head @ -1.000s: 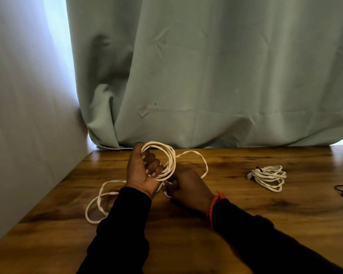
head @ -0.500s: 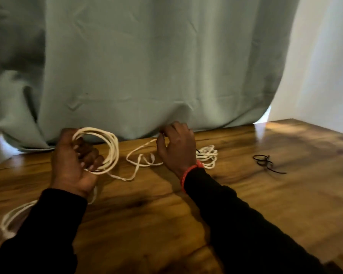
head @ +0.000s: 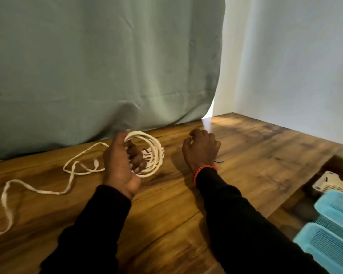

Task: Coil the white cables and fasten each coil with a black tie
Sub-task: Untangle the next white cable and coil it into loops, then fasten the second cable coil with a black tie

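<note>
Nearest the viewer, two black sleeves reach forward over the brown wood-grain table [head: 246, 147]. Outboard of the right forearm, below the table edge, stand light-blue slotted plastic baskets [head: 333, 230] and a cream one beyond them.

The left hand [head: 121, 165] has its fingers curled through a coil of flat white cable [head: 151, 153], gripping the loops at the near-left side of the ring. The coil is partly wound: a long loose tail [head: 38, 190] trails from behind that hand leftward across the table and out toward the near-left corner. Inside the ring, just past the fingers, a second small white bundle with a dark tie seems to lie on the table; it is too overlapped to confirm.

The right hand [head: 201, 151], wearing an orange woven wristband [head: 203, 170], sits to the right of the coil, apart from it, fingers curled downward. A thin black tie end [head: 219, 161] shows at its right edge; whether the fingers pinch it cannot be determined.

Assessment: the cable appears light, limp and flat, liable to spring open or twist. Grip should stay across all loops at one point, with the tie wrapped immediately beside that grip.

Beyond the hands hangs a grey-green fabric curtain [head: 107, 66].
</note>
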